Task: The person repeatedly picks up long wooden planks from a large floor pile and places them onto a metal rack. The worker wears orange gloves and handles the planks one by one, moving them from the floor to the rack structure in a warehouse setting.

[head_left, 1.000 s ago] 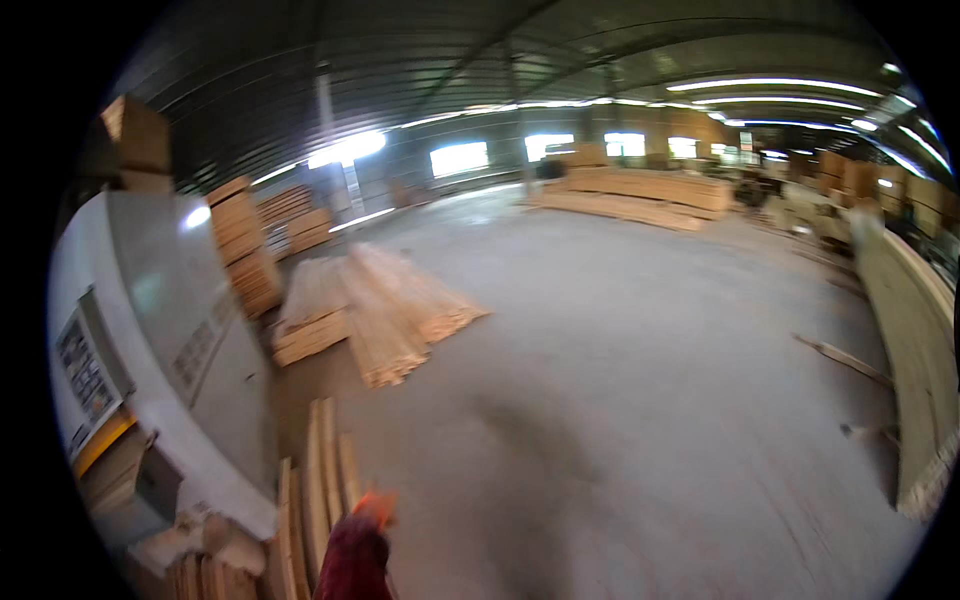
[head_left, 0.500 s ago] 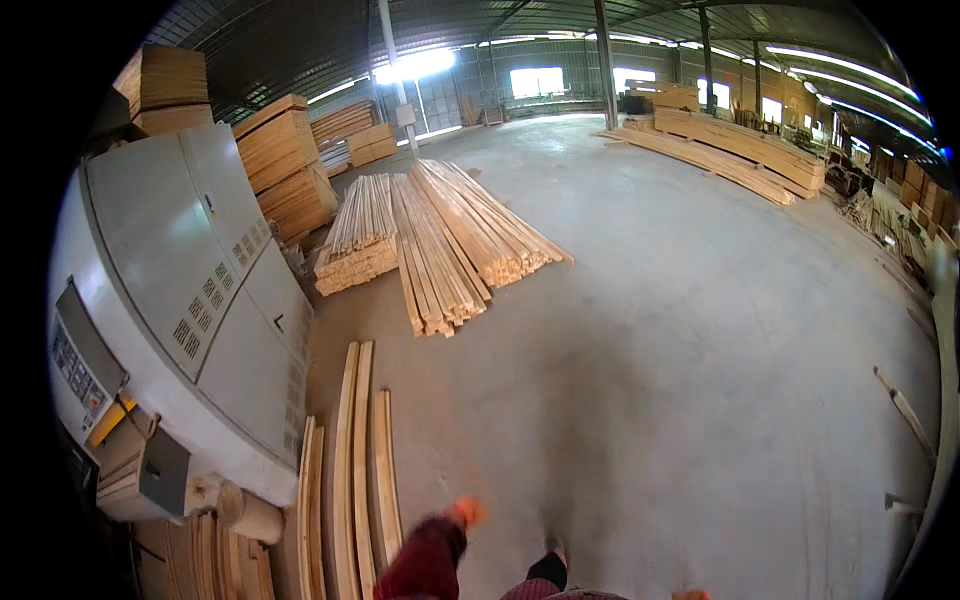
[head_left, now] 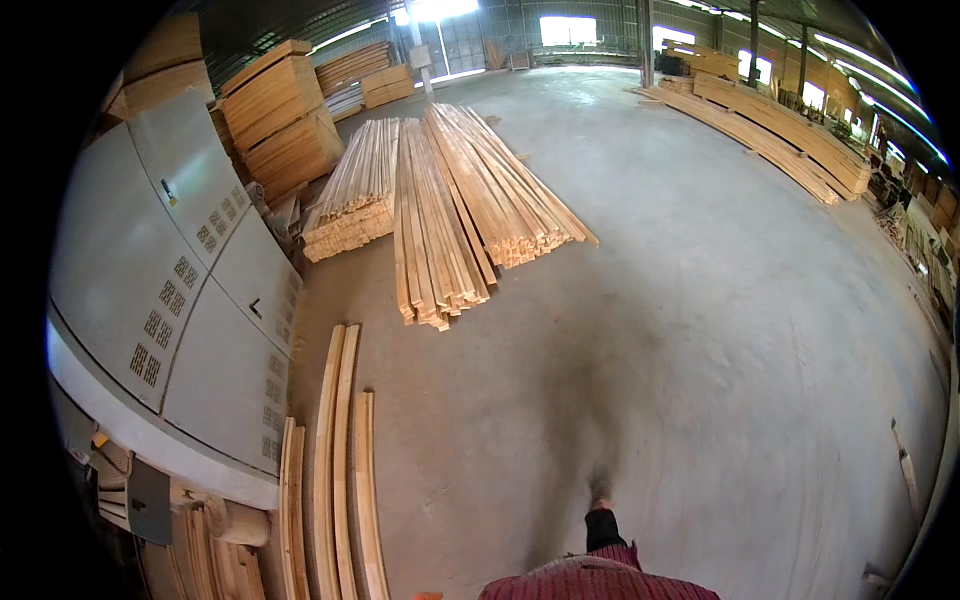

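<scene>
Only a sliver of my left hand [head_left: 428, 596] shows at the lower edge; its fingers are hidden. Nearest to it, several long, pale wooden strips [head_left: 366, 490] lie on the floor beside the grey machine. My right hand is out of the picture. Below me are my dark red striped garment [head_left: 600, 582] and one leg in black [head_left: 603, 530], its foot out ahead on the concrete floor. Farther forward, large bundles of sawn wooden strips [head_left: 440, 240] lie fanned out, their cut ends toward me.
A tall grey machine cabinet [head_left: 215, 340] with vents and handles fills the left side. Behind it rise stacked timber blocks [head_left: 285, 120]. At the far right, long boards [head_left: 790, 130] lie piled by a dark post [head_left: 645, 45]. Loose sticks [head_left: 905, 460] lie along the right wall.
My left hand and its red sleeve have dropped almost out of view. One foot shows farther right. The view has tilted down, and the machine and wood bundles sit higher in it.
</scene>
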Tool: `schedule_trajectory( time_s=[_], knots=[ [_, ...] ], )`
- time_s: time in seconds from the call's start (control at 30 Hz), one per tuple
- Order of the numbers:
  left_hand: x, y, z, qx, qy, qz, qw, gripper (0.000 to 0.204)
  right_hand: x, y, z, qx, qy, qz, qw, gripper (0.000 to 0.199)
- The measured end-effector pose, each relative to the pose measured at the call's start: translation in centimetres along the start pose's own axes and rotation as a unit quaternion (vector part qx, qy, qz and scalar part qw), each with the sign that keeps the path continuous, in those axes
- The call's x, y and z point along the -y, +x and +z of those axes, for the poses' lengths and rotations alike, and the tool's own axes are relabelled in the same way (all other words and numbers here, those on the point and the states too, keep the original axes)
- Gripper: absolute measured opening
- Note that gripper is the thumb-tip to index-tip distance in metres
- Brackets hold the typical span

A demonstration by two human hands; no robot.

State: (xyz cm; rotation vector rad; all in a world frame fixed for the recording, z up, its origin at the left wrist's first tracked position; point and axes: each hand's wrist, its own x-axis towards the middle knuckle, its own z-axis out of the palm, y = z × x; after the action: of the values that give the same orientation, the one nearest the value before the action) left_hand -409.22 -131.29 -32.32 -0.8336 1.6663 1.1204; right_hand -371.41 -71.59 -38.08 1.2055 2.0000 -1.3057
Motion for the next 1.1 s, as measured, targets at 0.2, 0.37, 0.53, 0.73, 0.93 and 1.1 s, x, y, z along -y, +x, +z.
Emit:
schedule_trajectory(
  time_s=[0.2,0.37,0.53,0.73,0.93,1.1],
  knots=[
    [-21.2,3.2,16.4,0.08,-0.02,0.042,0.996,0.048,5.1,22.6,-15.7,-0.012,-0.098,-0.112,0.989,0.041],
    [-38.4,2.1,25.3,0.12,0.065,0.108,0.985,0.056,24.7,33.8,-32.0,-0.105,0.051,-0.099,0.988,0.034],
    [-45.0,9.7,26.9,0.081,0.091,0.065,0.99,0.056,33.8,38.8,-38.9,-0.019,0.35,-0.111,0.93,0.032],
    [-58.8,21.8,30.0,0.042,0.078,0.001,0.996,0.051,36.9,45.7,-38.2,0.027,-0.04,-0.067,0.997,0.035],
    [-75.7,22.8,32.9,0.036,-0.039,0.115,0.992,0.049,48.7,56.1,-41.1,0.106,-0.149,-0.052,0.982,0.034],
    [-91.0,20.8,33.7,0.045,-0.089,0.173,0.98,0.043,55.6,69.8,-44.7,0.157,-0.341,-0.289,0.881,0.034]
  ],
)
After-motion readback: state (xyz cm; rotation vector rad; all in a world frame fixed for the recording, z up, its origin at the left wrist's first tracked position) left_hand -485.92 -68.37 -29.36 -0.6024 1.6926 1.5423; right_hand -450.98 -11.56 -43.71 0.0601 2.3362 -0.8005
